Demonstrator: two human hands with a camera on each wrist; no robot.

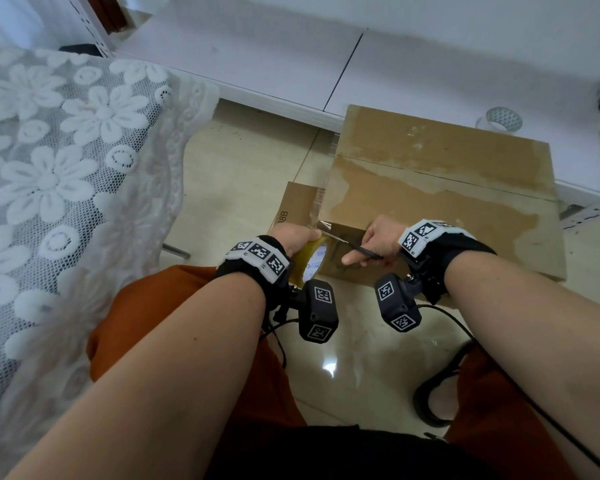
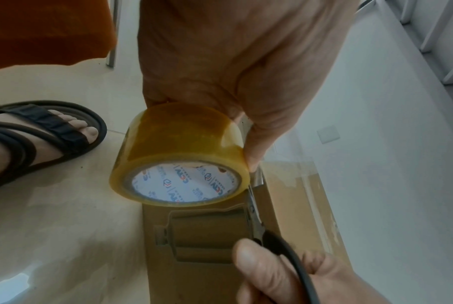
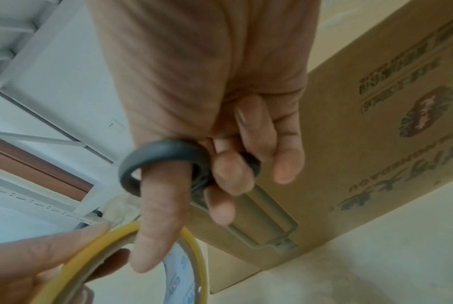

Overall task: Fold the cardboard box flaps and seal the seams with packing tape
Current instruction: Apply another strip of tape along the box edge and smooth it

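Left hand (image 1: 293,237) gripping tape roll (image 2: 178,162), core facing the person; right hand (image 1: 378,240) fingers through scissors (image 1: 355,247), blades leftward.

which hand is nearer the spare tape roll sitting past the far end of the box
Right. The right hand, holding scissors, is at the box's near edge, on the side of the spare roll. The left hand, gripping the yellow tape roll, sits farther over.
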